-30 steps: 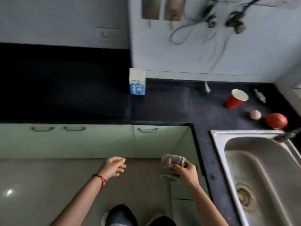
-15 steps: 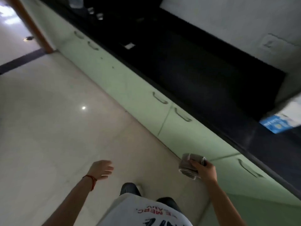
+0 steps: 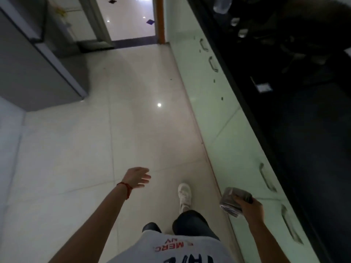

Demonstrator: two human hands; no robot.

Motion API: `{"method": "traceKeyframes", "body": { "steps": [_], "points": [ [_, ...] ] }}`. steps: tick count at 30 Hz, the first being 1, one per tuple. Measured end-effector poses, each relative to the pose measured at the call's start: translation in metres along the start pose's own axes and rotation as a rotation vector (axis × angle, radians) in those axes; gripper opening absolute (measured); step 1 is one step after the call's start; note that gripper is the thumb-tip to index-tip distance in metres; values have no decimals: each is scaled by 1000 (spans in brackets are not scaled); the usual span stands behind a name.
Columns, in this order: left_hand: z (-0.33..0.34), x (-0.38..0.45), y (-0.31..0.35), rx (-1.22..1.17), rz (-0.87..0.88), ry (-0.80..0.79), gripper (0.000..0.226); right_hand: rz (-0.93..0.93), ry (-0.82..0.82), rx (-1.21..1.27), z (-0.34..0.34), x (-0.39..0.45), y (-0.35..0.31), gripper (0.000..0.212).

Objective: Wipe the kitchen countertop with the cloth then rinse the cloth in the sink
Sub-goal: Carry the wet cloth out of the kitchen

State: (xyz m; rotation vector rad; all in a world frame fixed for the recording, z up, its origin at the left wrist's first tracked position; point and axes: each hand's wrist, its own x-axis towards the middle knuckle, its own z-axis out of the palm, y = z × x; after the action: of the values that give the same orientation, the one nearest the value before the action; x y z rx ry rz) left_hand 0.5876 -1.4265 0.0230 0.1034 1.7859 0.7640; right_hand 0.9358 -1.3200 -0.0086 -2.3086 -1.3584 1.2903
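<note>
Right hand (image 3: 250, 206) clenched closed, left hand (image 3: 137, 177) spread empty

The right hand (image 3: 250, 207) grips a folded cloth (image 3: 232, 201) beside green cabinets (image 3: 224, 118); the left hand (image 3: 137, 176) hangs empty.

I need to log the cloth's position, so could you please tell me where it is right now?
In the head view, the cloth is bunched in the right hand at lower right, held over the floor beside the pale green cabinet fronts, below the dark countertop.
</note>
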Motion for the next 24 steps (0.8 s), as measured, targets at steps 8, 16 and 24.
{"method": "traceKeyframes", "body": {
  "steps": [8,16,24],
  "points": [
    [-44,39,60,-269,-60,186,13,-43,-224,-190,40,86,-144,46],
    [-100,91,73,-461,-213,352,23,-208,-322,-190,132,142,-314,39],
    [-182,198,201,-478,-244,343,17,-230,-230,-222,222,192,-474,37]
  ]
}}
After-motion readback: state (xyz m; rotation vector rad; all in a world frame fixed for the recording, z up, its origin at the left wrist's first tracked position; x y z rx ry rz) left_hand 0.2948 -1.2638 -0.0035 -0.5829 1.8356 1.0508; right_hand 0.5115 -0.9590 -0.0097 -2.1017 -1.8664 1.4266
